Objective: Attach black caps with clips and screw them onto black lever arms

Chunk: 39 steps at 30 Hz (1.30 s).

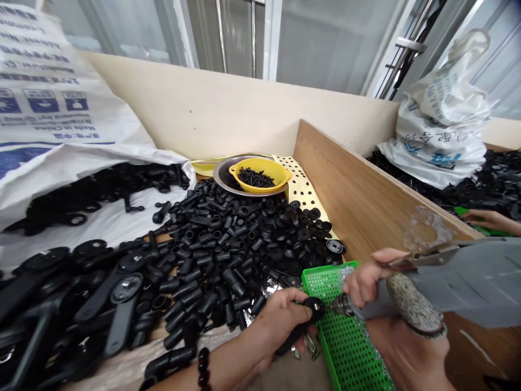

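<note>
My left hand [280,320] is closed on a black plastic part [311,309] with a round head, held just left of a green perforated tray [345,347]. My right hand [372,282], with a knitted cover on one finger, grips a grey power screwdriver [459,282]. The tool's metal tip [340,307] touches the part's round head. A bead bracelet sits on my left wrist.
A heap of black tubes and caps [228,244] fills the bench. Long black arms [81,304] lie at left on a white sack [52,125]. A yellow bowl of screws [260,174] stands behind. A wooden divider [358,190] runs right; another person's hand [492,220] is beyond it.
</note>
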{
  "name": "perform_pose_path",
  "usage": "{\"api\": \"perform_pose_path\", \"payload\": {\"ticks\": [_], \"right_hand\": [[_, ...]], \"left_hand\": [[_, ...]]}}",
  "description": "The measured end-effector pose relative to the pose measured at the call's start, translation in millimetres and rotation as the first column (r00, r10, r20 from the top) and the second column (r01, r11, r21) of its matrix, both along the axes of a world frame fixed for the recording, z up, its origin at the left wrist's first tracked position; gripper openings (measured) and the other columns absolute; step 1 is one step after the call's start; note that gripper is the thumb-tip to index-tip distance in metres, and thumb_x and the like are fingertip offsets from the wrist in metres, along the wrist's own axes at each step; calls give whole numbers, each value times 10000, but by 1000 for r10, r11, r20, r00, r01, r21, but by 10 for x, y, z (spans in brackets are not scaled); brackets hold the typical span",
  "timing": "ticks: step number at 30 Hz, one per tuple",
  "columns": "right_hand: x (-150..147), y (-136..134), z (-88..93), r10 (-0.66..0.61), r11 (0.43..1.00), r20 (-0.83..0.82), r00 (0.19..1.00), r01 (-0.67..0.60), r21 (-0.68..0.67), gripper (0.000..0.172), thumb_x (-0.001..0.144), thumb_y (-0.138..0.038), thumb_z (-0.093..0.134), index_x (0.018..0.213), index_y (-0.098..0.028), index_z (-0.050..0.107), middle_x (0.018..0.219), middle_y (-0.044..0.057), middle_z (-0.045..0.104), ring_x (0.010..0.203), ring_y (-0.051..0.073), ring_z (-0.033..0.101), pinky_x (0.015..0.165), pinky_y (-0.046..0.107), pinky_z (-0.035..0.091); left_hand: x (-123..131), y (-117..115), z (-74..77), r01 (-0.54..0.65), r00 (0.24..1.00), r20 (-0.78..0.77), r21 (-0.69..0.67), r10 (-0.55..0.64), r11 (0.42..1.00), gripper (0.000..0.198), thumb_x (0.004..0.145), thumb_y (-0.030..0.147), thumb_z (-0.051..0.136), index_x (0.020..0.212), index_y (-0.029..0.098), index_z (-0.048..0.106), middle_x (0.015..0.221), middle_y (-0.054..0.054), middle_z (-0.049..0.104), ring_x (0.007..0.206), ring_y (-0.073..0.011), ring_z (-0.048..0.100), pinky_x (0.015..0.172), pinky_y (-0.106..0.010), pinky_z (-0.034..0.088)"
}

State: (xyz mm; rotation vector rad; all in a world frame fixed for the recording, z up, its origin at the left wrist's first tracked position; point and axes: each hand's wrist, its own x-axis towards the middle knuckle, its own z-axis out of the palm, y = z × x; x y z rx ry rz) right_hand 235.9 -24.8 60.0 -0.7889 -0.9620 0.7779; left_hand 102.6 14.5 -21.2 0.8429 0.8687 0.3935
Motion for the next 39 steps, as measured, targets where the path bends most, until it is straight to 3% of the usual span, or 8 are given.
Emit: {"api": "perform_pose_path", "payload": {"ticks": [12,27,39], "right_hand": [[57,-2,-15,-29,1000,-27,999,29,-6,189,803,-429,572,861,-253,612,493,-50,534,440,108,498,495,258,452],[-39,-24,-9,-106,993,-57,993,109,45,202,800,-432,570,872,-245,595,506,-49,545,459,126,484,509,276,452],[-180,-29,-27,6,997,-33,999,-3,74,206,790,-427,602,901,-254,611,550,-51,546,491,123,498,521,269,431]], "left_hand": [[-11,-3,-33,10,1000,10,12,-11,1000,300,591,325,617,827,156,542,558,-2,652,310,-77,451,311,-183,351],[-22,7,30,20,1000,-13,18,-20,1000,251,593,296,591,794,155,538,571,-9,647,345,-74,466,341,-179,375],[-46,-45,20,39,998,44,82,-43,996,273,616,261,625,852,133,577,603,14,614,384,-62,447,380,-182,362]]}}
